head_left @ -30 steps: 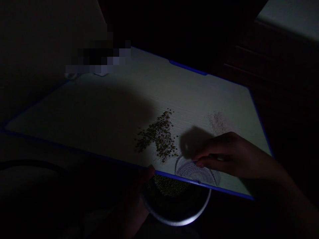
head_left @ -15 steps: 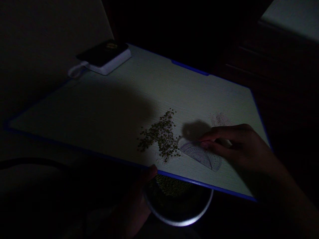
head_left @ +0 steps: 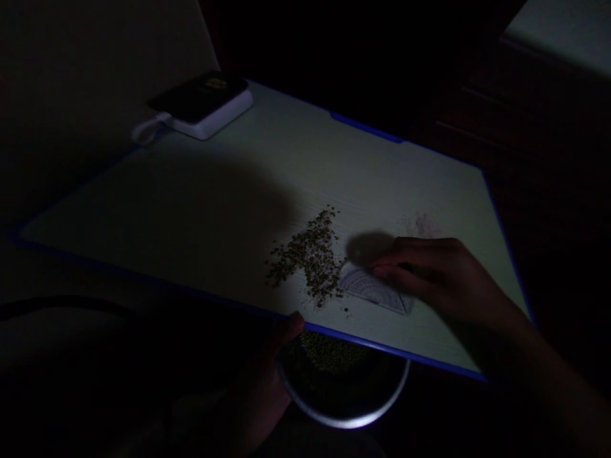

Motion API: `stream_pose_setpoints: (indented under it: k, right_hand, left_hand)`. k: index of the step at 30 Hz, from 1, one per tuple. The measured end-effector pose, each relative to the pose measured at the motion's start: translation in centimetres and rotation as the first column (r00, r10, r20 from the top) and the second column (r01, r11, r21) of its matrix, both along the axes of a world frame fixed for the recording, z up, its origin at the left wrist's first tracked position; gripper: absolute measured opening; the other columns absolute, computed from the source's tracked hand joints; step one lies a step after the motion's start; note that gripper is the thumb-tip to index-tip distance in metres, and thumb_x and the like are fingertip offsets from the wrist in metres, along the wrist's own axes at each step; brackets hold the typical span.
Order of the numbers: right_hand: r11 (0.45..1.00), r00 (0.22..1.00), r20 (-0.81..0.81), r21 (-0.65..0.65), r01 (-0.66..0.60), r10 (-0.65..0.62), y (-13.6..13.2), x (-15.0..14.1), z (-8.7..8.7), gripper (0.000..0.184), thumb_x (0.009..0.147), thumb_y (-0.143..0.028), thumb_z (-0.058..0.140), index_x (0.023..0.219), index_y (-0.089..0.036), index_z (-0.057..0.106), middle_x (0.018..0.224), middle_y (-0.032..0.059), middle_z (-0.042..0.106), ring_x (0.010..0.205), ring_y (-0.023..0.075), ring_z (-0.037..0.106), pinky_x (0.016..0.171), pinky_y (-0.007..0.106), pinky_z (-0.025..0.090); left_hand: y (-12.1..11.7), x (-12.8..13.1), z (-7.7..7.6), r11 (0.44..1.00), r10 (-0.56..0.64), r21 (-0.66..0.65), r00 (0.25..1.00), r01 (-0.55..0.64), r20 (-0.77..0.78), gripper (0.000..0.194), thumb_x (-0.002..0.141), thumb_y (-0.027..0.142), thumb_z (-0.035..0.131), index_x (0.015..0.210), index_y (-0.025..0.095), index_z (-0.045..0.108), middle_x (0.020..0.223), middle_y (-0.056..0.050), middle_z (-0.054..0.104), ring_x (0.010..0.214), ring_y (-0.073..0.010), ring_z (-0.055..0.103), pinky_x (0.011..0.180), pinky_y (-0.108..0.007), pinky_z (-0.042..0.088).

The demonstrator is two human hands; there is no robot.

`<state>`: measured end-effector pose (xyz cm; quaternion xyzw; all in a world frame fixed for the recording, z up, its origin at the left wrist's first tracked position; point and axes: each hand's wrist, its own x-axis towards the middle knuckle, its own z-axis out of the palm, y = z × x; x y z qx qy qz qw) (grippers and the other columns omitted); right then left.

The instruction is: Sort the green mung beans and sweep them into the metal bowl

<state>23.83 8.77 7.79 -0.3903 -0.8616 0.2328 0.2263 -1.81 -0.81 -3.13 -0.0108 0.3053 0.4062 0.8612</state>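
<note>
In the head view my right hand (head_left: 424, 273) pinches a clear semicircular protractor (head_left: 377, 289) between thumb and fingers, low over a pale board (head_left: 372, 172) with a blue rim. Just left of the protractor's edge lies a loose heap of small green beans (head_left: 310, 257). My left hand (head_left: 272, 381) grips a metal-rimmed bowl (head_left: 353, 421) beneath the board's near edge, its thumb up at the blue rim. More green beans fill part of the bowl; the board hides its far side. Most left fingers are lost in the dark.
A dark-topped, white-sided box-like object (head_left: 205, 108) with a strap loop rests on the board's far left corner. A pinkish patch of fine bits (head_left: 422, 224) lies beyond my right hand. A dark cable (head_left: 62, 304) curves in at left. The surroundings are very dim.
My right hand has moved slightly left with the protractor, whose edge is now closer against the beans. A few beans now lie apart near the front edge. My left hand and the bowl hardly moved.
</note>
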Motion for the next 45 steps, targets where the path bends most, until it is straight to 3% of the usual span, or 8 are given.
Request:
stream_pose_setpoints:
  k: [8,13,17,25,29,34,39,45]
  right_hand:
    - [0.980,0.978,-0.074,-0.025,-0.196,0.194,-0.3,0.1,0.0,0.014,0.103,-0.021,0.065,0.106,-0.016,0.077,0.091,0.0064,0.079,0.081,0.0123,0.075,0.072,0.021,0.057]
    - [0.994,0.993,-0.054,-0.020,-0.106,0.104,-0.6,0.8,0.6,0.009,0.101,-0.021,0.069,0.105,-0.020,0.077,0.093,0.0052,0.081,0.083,0.0143,0.076,0.073,0.025,0.058]
    - [0.980,0.982,-0.049,-0.079,-0.185,0.182,-0.8,0.7,1.0,0.010,0.101,-0.019,0.067,0.104,-0.019,0.077,0.088,0.0040,0.080,0.077,0.0114,0.075,0.069,0.021,0.057]
    - [0.990,0.992,-0.005,-0.051,-0.130,0.129,-0.5,1.3,0.8,0.011,0.099,-0.020,0.068,0.103,-0.019,0.078,0.090,0.0050,0.081,0.078,0.0132,0.076,0.071,0.022,0.058]
    - [0.997,0.997,-0.011,-0.009,-0.074,0.074,-0.5,1.5,0.7,0.009,0.099,-0.021,0.069,0.101,-0.020,0.078,0.090,0.0050,0.081,0.080,0.0148,0.076,0.071,0.024,0.057]
    - [0.986,0.986,-0.032,-0.031,-0.164,0.163,-0.8,0.5,0.8,0.010,0.101,-0.020,0.067,0.103,-0.019,0.077,0.088,0.0046,0.079,0.078,0.0118,0.075,0.071,0.020,0.056]
    - [0.975,0.976,-0.041,-0.057,-0.216,0.214,-0.8,0.2,0.9,0.013,0.102,-0.018,0.065,0.106,-0.018,0.077,0.087,0.0042,0.078,0.077,0.0107,0.073,0.070,0.019,0.056]
    - [0.970,0.972,-0.042,-0.069,-0.232,0.229,-0.7,0.5,0.8,0.012,0.102,-0.016,0.064,0.105,-0.016,0.076,0.088,0.0040,0.078,0.079,0.0095,0.073,0.072,0.019,0.055]
  left_hand:
    - [0.2,0.5,0.5,1.000,0.021,0.022,0.999,-0.022,0.042,0.024,0.092,0.037,0.074,0.109,0.025,0.086,0.126,-0.003,0.083,0.141,-0.0322,0.061,0.129,-0.047,0.030]
    - [-0.3,0.3,-0.7,1.000,0.026,-0.004,0.997,-0.026,0.079,0.032,0.100,0.039,0.062,0.119,0.024,0.083,0.129,-0.006,0.081,0.144,-0.0306,0.058,0.129,-0.048,0.028]
    - [-0.6,0.1,-1.4,0.999,0.038,0.007,0.996,-0.039,0.082,0.032,0.100,0.040,0.062,0.117,0.024,0.083,0.126,-0.006,0.083,0.142,-0.0301,0.060,0.127,-0.045,0.032]
    - [-0.5,0.0,-0.7,1.000,0.023,-0.010,1.000,-0.023,0.020,0.040,0.100,0.040,0.063,0.134,0.025,0.076,0.136,-0.006,0.078,0.143,-0.0327,0.059,0.127,-0.048,0.032]
    - [-0.5,0.0,-0.8,0.999,0.045,-0.004,0.998,-0.045,0.044,0.038,0.100,0.039,0.063,0.132,0.025,0.077,0.136,-0.005,0.078,0.142,-0.0317,0.060,0.128,-0.048,0.032]
    - [-0.3,0.2,-0.3,1.000,0.030,0.007,0.999,-0.030,0.043,0.028,0.097,0.039,0.067,0.113,0.023,0.084,0.126,-0.005,0.083,0.141,-0.0330,0.061,0.128,-0.048,0.031]
    - [-0.3,0.4,0.0,1.000,0.024,-0.003,0.999,-0.024,0.042,0.033,0.099,0.037,0.065,0.124,0.022,0.080,0.130,-0.007,0.081,0.142,-0.0328,0.060,0.127,-0.049,0.033]
    - [-0.5,0.1,-0.8,0.999,0.049,-0.025,0.999,-0.048,0.021,0.028,0.098,0.040,0.066,0.110,0.022,0.084,0.117,-0.008,0.086,0.134,-0.0318,0.067,0.123,-0.048,0.038]
